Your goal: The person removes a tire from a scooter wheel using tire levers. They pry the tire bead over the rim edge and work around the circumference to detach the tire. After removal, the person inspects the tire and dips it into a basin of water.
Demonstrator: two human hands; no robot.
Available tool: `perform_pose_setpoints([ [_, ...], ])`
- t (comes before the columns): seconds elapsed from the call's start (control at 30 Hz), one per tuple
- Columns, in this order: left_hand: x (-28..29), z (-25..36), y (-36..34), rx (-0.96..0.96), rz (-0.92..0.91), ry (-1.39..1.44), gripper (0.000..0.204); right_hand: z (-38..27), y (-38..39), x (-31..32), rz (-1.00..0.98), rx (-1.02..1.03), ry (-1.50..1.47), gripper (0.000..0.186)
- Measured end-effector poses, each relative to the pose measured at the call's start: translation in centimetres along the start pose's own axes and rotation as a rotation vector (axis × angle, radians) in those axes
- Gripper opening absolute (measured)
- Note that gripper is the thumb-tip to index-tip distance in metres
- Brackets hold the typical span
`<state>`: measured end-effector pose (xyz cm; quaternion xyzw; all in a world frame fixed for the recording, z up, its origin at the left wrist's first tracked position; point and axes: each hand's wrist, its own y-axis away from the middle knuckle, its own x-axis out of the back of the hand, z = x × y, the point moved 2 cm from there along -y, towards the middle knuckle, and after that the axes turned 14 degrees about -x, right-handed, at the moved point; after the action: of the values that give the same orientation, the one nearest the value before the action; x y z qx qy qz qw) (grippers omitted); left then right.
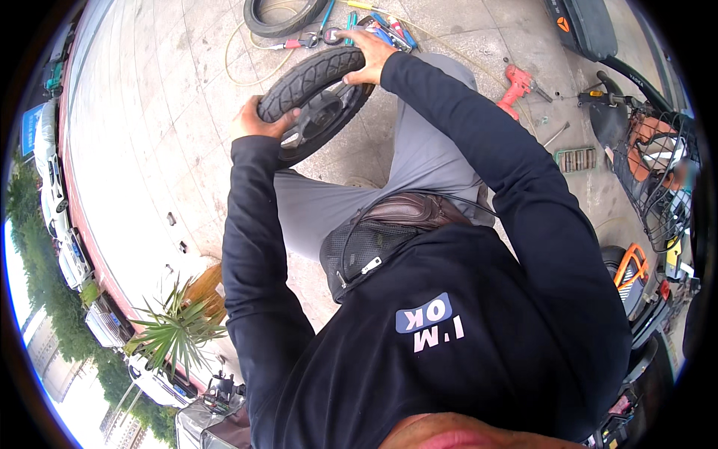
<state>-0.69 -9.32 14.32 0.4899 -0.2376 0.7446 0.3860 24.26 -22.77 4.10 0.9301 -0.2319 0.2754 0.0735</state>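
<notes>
In the head view, a black treaded tyre is held up between my knees, with a dark wheel hub showing inside it. My left hand grips the tyre's left side, thumb over the inner edge. My right hand holds its upper right, fingers wrapped over the rubber. Just beyond the wheel lie a red-handled air tool and a pile of hand tools.
A second tyre lies ahead with a yellow hose. To my right are a red impact driver, a socket box and scooters. A potted palm stands to my left; parked cars line the far left.
</notes>
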Motion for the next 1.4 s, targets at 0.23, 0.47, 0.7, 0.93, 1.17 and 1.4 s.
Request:
perform_pose_setpoints([
  [0.23,6.8,-3.2,5.9,-0.041,0.54,1.215,0.073,1.3,3.6,4.0,-0.282,-0.465,-1.195,0.094],
  [0.47,8.8,-7.5,6.0,-0.23,0.432,1.46,0.078,-7.2,2.4,11.7,-0.185,-0.085,-1.032,0.062],
  [0.7,6.8,-8.5,5.8,-0.066,0.453,1.177,0.073,-8.4,0.5,13.5,-0.136,0.043,-0.567,0.071],
  [0.93,-0.9,-10.0,4.7,-0.057,0.55,1.404,0.08,-11.0,-2.8,16.9,-0.313,0.079,-0.534,0.064],
  [1.17,-4.9,-9.2,2.8,-0.056,0.579,1.55,0.07,-11.1,-2.0,17.7,-0.291,0.026,-0.468,0.067],
  [1.4,2.7,-7.6,-1.5,-0.353,0.335,1.234,0.074,-14.2,-0.2,18.9,-0.227,0.005,-0.259,0.075],
])
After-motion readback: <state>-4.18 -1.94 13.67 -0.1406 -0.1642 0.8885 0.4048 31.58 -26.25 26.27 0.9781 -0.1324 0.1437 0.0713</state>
